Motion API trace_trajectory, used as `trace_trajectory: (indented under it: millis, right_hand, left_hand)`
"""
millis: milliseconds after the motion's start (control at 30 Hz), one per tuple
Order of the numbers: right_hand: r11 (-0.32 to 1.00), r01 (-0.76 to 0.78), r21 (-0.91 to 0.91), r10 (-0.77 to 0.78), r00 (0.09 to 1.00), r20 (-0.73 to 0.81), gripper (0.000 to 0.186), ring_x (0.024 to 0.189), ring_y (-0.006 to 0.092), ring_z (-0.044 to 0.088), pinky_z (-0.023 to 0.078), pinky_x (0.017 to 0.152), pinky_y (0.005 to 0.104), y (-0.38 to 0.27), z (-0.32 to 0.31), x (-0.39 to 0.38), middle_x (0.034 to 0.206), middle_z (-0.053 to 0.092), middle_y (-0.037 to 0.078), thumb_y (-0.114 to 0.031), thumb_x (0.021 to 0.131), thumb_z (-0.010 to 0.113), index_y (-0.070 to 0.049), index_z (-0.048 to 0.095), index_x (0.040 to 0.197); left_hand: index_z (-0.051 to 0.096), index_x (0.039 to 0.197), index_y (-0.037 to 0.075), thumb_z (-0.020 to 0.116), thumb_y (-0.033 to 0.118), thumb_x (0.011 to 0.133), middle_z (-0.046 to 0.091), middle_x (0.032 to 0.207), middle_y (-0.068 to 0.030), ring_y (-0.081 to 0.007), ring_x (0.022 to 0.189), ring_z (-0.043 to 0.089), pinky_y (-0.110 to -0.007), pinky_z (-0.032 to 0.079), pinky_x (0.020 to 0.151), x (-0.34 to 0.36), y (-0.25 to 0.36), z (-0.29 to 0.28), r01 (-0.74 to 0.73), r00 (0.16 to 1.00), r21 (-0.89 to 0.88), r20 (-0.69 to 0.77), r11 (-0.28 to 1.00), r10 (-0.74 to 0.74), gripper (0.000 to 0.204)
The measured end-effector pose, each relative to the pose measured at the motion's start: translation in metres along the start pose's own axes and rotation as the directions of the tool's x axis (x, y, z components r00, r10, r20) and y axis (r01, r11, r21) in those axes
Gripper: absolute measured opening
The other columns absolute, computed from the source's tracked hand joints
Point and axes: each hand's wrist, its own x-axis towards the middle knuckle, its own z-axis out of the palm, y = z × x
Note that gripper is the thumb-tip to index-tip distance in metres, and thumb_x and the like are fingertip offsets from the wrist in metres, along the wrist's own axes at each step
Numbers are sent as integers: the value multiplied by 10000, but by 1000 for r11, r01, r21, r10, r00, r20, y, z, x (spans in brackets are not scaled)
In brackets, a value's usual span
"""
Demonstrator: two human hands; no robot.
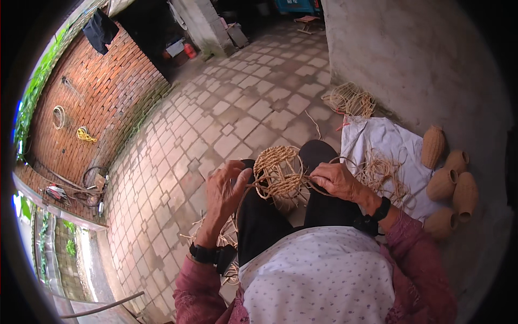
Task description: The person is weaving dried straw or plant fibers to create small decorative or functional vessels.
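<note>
Between my knees sits a small, round, openwork piece of woven tan cord (278, 171), like a basket in the making. My left hand (227, 186) is beside its left edge, fingers bent and thumb close to the forefinger, on a thin brown strand (239, 209) that leads out of the weave and loops down. On the other side, my right hand (335, 179) pinches a brown strand near the right edge. Part of that strand bows up behind the hand. The fingertips of both hands are partly hidden.
A white sheet (372, 137) on my right carries loose straw-coloured cord (384, 175). Several woven vase-shaped baskets (441, 183) lie by the concrete wall (421, 65). A cord bundle (350, 100) rests beyond. Cord ends also lie by my left forearm. Paving (178, 162) spreads ahead to a brick wall (102, 81).
</note>
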Motion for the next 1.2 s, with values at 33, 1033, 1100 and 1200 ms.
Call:
trace_trajectory:
  millis: [33, 1033, 1100, 1200]
  right_hand:
    - [1000, 8, -10, -8, 1000, -3, 129, 821, 313, 651, 508, 731, 391, 0, 2, -1, 851, 650, 112, -144, 901, 597, -42, 667, 938]
    - [967, -185, 177, 171, 981, 89, 221, 942, 298, 672, 513, 814, 355, -9, -15, 5, 984, 691, 161, -167, 937, 616, 0, 660, 1075]
    - [970, -151, 189, 132, 985, 110, 195, 847, 285, 659, 509, 762, 359, -1, -11, 5, 888, 672, 136, -169, 929, 609, -12, 681, 1022]
    - [947, -139, -291, 138, 990, -26, 172, 793, 348, 633, 501, 690, 441, 64, -36, -42, 837, 642, 154, -165, 911, 600, -14, 625, 834]
  left_hand:
    - [673, 912, 81, 662, 342, 879, 684, 822, -111, -304, 824, 639, -419, 453, 770, 1, 0, 0, 158, 961, -1, 232, 987, -154, 264]
    - [679, 994, 22, 727, 78, 827, 684, 924, -114, -218, 839, 675, -328, 536, 765, -20, -74, -60, 116, 990, 84, -89, 990, -109, 183]
    - [682, 944, 67, 741, 52, 783, 655, 855, -67, -228, 827, 642, -355, 484, 766, -20, -25, -23, -17, 997, 85, -73, 996, 23, 171]
    - [676, 908, 95, 751, 73, 779, 650, 844, -38, -237, 812, 609, -378, 428, 738, -21, 11, -3, -257, 960, 154, -74, 954, 270, 151]
